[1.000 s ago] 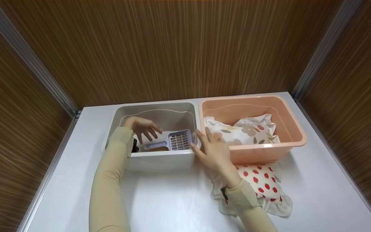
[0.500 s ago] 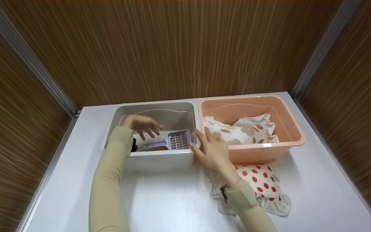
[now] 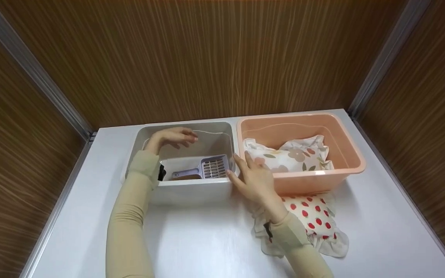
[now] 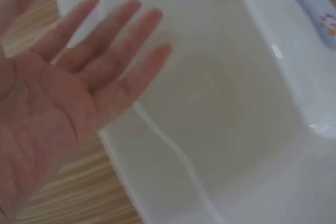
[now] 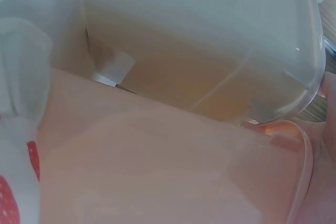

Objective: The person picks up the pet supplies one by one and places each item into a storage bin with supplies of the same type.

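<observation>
My left hand point(image 3: 173, 137) hovers over the back left part of a grey plastic bin point(image 3: 191, 183), holding nothing. Its fingers are loose and apart in the left wrist view, clear of the bin wall. Low in that bin lies a lilac slotted litter scoop point(image 3: 214, 166), its handle pointing left. My right hand point(image 3: 257, 180) rests on the front corners where the grey bin meets a peach bin point(image 3: 311, 181), fingers extended over both rims. A floral ruffled cushion point(image 3: 292, 160) lies inside the peach bin.
A strawberry-print cushion point(image 3: 315, 216) with frilled edges lies on the white table point(image 3: 199, 239) in front of the peach bin, partly behind my right forearm. Something brown lies under the scoop's handle. Wood-grain panels point(image 3: 222, 58) enclose the back and sides.
My left hand has lifted from low over the grey bin's inside toward its back rim, moving away from the scoop. The right hand has stayed on the rims.
</observation>
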`<state>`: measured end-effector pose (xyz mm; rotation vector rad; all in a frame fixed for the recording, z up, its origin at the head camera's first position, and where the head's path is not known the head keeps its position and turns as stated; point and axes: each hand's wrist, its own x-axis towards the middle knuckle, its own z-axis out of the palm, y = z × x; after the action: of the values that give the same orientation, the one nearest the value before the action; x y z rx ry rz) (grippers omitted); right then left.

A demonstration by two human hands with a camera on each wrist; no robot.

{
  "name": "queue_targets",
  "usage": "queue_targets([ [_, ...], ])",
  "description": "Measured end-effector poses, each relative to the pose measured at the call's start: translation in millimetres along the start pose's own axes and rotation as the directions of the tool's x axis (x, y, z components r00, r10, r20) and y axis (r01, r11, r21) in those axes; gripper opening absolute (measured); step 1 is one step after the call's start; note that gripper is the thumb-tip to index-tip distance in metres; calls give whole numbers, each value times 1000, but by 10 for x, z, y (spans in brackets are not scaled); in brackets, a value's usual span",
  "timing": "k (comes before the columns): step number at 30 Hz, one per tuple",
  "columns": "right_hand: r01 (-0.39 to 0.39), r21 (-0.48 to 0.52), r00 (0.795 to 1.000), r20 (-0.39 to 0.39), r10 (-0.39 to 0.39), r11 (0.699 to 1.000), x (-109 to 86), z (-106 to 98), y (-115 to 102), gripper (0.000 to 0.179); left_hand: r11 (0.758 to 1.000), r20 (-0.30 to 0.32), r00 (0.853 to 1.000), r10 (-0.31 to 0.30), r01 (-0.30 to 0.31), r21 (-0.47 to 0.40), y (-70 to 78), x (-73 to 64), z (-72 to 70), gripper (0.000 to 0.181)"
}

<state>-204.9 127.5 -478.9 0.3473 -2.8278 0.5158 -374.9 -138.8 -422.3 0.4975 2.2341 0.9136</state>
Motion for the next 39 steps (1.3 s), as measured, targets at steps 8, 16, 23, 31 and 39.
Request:
queue_targets([
  [8, -7, 1, 999, 33, 7, 1000, 30, -39, 30, 63, 951, -273, 943, 192, -109, 290, 454, -221, 120, 45],
  [16, 7, 32, 999, 44, -9, 999, 64, -71, 72, 64, 918, -475, 848, 236, -34, 395, 750, -446, 356, 47],
  [23, 98, 203, 991, -104, -78, 974, 70, -91, 102, 54, 905, -589, 771, 242, 39, 423, 879, -673, 573, 47],
  [31, 221, 328, 945, -305, -118, 918, 39, -98, 135, 46, 904, -606, 752, 258, 33, 425, 906, -814, 845, 46],
  [39, 300, 333, 893, -428, -140, 894, -47, -142, 185, 44, 900, -597, 752, 278, 13, 435, 857, -750, 1123, 46],
])
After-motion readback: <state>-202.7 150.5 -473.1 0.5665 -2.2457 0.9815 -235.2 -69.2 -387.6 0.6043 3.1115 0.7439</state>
